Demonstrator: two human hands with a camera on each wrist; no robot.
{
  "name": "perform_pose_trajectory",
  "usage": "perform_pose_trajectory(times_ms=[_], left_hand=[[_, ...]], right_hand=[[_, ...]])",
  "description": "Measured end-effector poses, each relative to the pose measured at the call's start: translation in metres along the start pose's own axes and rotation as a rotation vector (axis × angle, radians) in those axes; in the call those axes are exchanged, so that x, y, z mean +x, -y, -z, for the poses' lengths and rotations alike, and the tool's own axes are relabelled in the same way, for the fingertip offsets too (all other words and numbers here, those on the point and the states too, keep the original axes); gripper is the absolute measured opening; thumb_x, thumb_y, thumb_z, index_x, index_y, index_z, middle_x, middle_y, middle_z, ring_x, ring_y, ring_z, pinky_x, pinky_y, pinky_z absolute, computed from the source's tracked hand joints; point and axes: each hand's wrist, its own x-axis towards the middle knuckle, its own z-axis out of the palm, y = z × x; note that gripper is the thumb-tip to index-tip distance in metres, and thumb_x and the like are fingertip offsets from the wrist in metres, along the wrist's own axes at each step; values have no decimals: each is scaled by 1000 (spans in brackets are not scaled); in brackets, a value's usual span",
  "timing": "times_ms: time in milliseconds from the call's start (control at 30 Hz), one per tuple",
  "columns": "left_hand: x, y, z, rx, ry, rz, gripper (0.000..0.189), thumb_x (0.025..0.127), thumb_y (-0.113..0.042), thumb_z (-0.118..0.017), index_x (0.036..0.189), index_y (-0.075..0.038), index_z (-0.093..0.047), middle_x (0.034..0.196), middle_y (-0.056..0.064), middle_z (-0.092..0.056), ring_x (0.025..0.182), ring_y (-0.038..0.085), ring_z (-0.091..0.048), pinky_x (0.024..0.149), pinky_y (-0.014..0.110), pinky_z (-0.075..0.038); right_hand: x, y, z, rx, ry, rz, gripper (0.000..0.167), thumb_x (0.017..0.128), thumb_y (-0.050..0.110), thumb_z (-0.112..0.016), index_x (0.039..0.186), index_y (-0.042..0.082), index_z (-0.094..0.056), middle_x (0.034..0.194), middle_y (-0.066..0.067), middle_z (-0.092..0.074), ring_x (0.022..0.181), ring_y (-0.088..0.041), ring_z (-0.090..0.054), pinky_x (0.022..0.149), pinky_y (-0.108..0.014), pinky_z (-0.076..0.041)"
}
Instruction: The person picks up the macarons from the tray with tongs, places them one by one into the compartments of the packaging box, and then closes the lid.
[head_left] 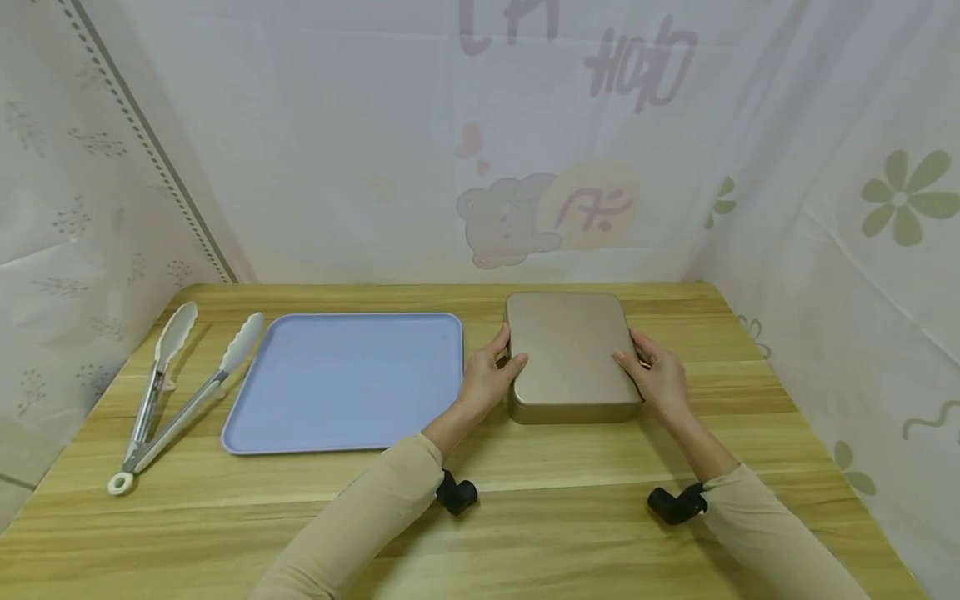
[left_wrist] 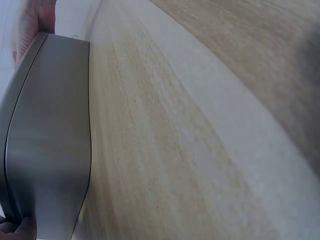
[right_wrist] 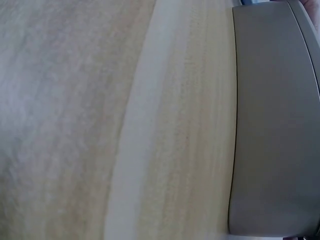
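Observation:
A rectangular champagne-coloured metal tin (head_left: 572, 354) with rounded corners and a smooth lid rests flat on the wooden table. My left hand (head_left: 486, 375) grips its left side, thumb over the top edge. At the opposite side, my right hand (head_left: 662, 379) holds the tin in the same way, thumb on the lid's right edge. Both wrist views show the front wall of the tin (left_wrist: 52, 130) with a thin seam below the lid. Its contents are hidden. Most of the fingers are out of sight beside or behind the walls.
Left of the tin lies a light blue rectangular tray (head_left: 345, 383). Metal tongs (head_left: 180, 423) with pale scalloped tips lie spread beyond the tray's left edge. Printed cloth (head_left: 337, 150) hangs along the back and both sides of the wooden table (head_left: 562, 533).

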Motion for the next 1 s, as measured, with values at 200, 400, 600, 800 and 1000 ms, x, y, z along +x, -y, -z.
perform_pose_trajectory(times_ms=[200,400,600,800,1000], left_hand=[[0,0,0,-14,13,28,64,93,-11,-58,147,-3,-25,151,9,-27,135,23,-35,101,30,-38],[-1,-1,1,-16,19,43,64,93,-12,-58,147,-4,-24,151,9,-26,132,26,-38,99,30,-40],[-2,-3,2,-18,22,36,64,93,-10,-58,146,-1,-25,151,12,-25,132,28,-37,99,32,-40],[0,3,1,-37,17,23,64,93,-13,-58,146,0,-25,151,13,-25,131,29,-38,98,31,-41],[-1,1,1,-31,-2,15,64,92,-12,-60,145,2,-26,149,16,-30,129,31,-42,95,30,-44]], right_hand=[[-1,-1,-3,20,-14,22,61,94,27,-56,143,-1,-34,145,-18,-35,130,-32,-41,94,-37,-41],[-1,0,-4,33,-22,33,59,94,25,-57,142,-2,-35,146,-18,-35,131,-31,-39,95,-35,-40],[-2,0,-4,36,-24,29,58,94,24,-57,142,-2,-36,145,-17,-35,131,-30,-39,95,-36,-39],[-1,-2,-5,41,-36,26,58,94,25,-57,141,-2,-37,145,-17,-36,132,-30,-39,96,-35,-38],[-1,-3,-6,43,-44,26,58,94,26,-58,141,-2,-38,144,-18,-38,130,-30,-41,95,-32,-40]])
